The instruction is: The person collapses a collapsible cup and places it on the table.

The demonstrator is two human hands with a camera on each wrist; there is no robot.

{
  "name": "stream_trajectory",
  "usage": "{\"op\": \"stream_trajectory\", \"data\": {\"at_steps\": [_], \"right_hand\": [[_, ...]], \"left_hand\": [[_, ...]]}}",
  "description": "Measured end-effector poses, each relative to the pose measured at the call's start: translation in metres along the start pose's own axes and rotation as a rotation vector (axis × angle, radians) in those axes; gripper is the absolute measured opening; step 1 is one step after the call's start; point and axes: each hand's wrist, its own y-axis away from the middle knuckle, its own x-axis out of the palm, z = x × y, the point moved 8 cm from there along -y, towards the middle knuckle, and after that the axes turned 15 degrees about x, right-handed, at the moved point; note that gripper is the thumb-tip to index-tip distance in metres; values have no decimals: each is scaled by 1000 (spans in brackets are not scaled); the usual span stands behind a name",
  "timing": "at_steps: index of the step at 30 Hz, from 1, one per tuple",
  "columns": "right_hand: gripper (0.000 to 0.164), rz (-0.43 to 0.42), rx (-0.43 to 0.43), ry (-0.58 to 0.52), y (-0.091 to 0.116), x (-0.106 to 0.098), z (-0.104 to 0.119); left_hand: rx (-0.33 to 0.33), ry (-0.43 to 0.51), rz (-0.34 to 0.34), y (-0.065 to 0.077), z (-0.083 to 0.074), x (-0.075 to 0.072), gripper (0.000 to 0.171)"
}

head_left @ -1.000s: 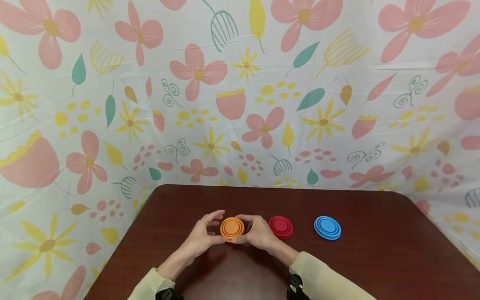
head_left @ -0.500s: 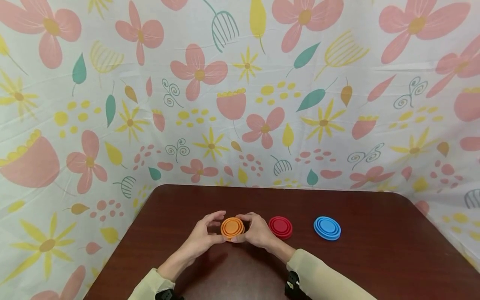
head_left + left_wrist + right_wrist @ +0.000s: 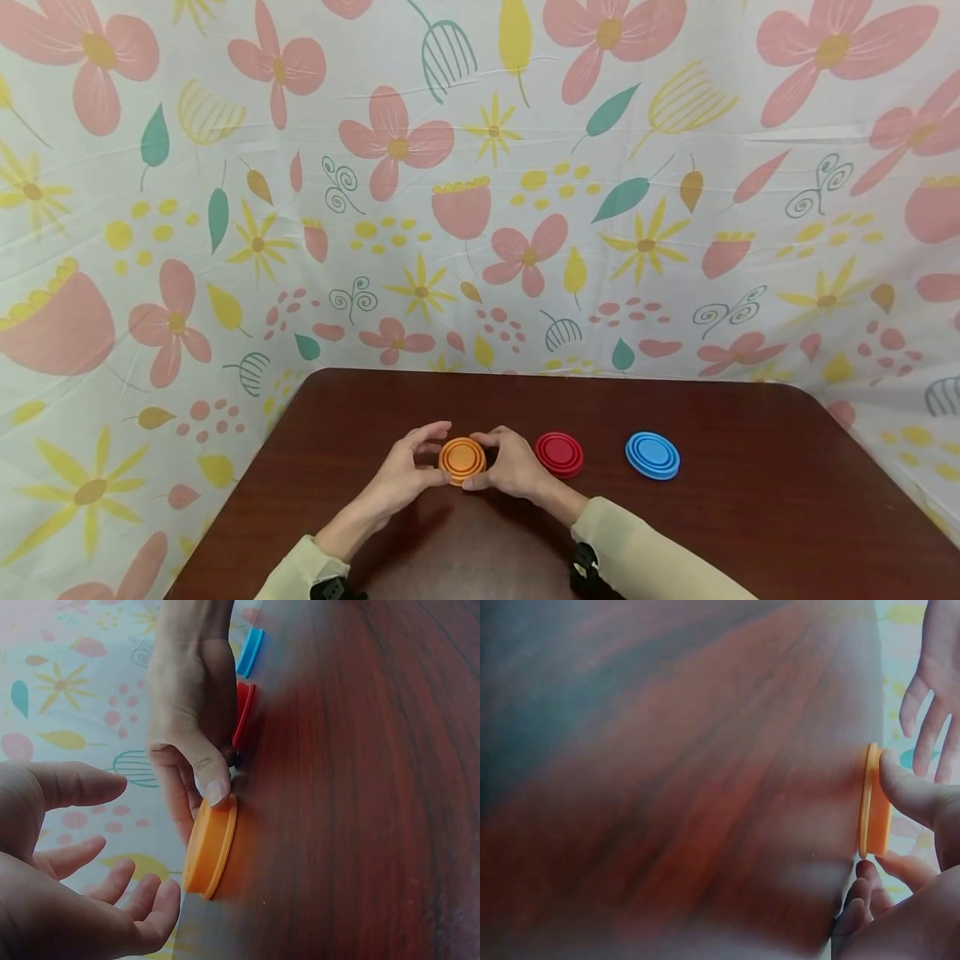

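An orange collapsible cup (image 3: pixel 462 461), folded flat into rings, lies near the middle of the table between the two hands. My right hand (image 3: pixel 517 468) pinches its edge, thumb on the near side and fingers on the far side; the right wrist view shows this grip round the orange cup (image 3: pixel 878 806). My left hand (image 3: pixel 405 465) is spread at the cup's left side, thumb by its near left edge. In the left wrist view the left hand's fingers (image 3: pixel 112 881) are loosely bent and parted, with the orange cup (image 3: pixel 212 847) just beyond their tips.
Just right of the right hand lies a flat red cup (image 3: pixel 558 454), and farther right a flat blue cup (image 3: pixel 652 455). All stand on a dark brown wooden table (image 3: pixel 757 500). A flower-printed cloth (image 3: pixel 480 250) hangs behind and at the sides.
My right sleeve and wrist have shifted slightly left. Both hands stay at the orange cup, which keeps almost the same place; the red and blue cups have not moved.
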Motion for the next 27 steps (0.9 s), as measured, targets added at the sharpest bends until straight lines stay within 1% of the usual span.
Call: {"op": "stream_trajectory", "data": {"at_steps": [6, 13, 22, 27], "right_hand": [[77, 33, 9, -15, -2, -1, -1], [75, 63, 10, -27, -3, -2, -2], [71, 120, -33, -19, -3, -4, 4], [70, 114, -40, -9, -2, -6, 6]], "left_hand": [[-4, 7, 4, -1, 1, 0, 71], [1, 17, -8, -1, 0, 0, 72], [8, 25, -15, 0, 2, -2, 71], [10, 21, -11, -1, 5, -3, 71]]}}
